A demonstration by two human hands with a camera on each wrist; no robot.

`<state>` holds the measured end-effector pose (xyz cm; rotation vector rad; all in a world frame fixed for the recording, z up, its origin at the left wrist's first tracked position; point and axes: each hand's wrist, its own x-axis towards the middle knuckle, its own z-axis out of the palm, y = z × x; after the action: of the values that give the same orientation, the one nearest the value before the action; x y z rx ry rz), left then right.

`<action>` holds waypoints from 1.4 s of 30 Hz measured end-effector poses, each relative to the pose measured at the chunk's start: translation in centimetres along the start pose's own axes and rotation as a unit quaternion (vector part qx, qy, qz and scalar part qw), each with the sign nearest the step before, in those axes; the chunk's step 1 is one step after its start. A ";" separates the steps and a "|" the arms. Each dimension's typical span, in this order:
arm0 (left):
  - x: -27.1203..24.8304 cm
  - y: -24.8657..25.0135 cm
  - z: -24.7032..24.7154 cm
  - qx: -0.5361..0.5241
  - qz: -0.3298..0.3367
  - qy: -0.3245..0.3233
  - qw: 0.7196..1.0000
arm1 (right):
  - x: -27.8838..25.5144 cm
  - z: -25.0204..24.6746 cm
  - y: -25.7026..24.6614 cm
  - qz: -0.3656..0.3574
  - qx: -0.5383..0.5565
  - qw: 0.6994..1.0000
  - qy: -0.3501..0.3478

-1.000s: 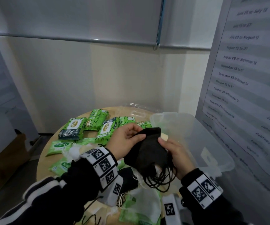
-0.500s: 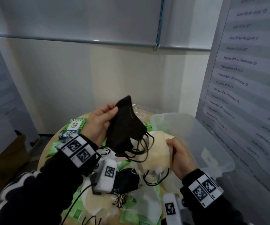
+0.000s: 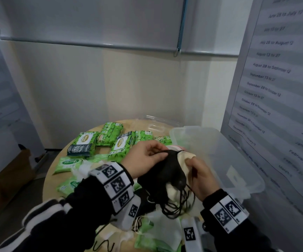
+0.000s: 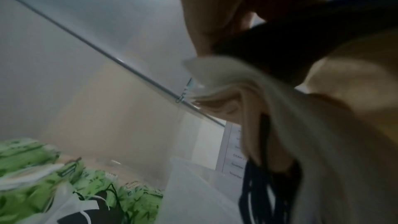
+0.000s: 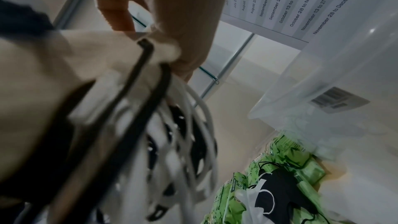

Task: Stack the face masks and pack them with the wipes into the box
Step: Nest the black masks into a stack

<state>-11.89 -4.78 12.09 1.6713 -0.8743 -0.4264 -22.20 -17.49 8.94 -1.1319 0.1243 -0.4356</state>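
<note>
table [image 3: 56,171] round, wooden | wipes [image 3: 85,142] scattered | wall [image 3: 92,84] cream

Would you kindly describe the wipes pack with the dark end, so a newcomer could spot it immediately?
Start at the round wooden table and look to its far left side, away from the clear plastic box. There, at the left end of the back row of green packs, lies the wipes pack. Alone among them, it has a dark navy end with big white lettering.

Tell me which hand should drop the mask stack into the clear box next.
Probably the right hand: it grips the mask stack on the side beside the clear box, whose open top is just beyond it. The left hand holds the far side, over the wipes.
</note>
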 end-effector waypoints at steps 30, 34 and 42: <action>0.9 -2.9 -3.3 0.014 -0.089 0.151 0.984 | -0.2 -2.3 -4.4 -0.039 -0.057 0.986 0.149; 1.0 -2.7 -2.2 0.011 -0.090 0.149 0.985 | -0.5 -0.2 -3.9 -0.032 -0.127 0.991 0.037; 0.8 -1.9 0.5 -0.092 -0.124 0.095 0.984 | 0.1 2.4 0.6 -0.136 -0.436 0.874 0.168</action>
<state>-11.12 -5.56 10.30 1.6238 -0.4743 -0.4926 -21.22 -15.30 9.42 -1.9692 0.5104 -0.8760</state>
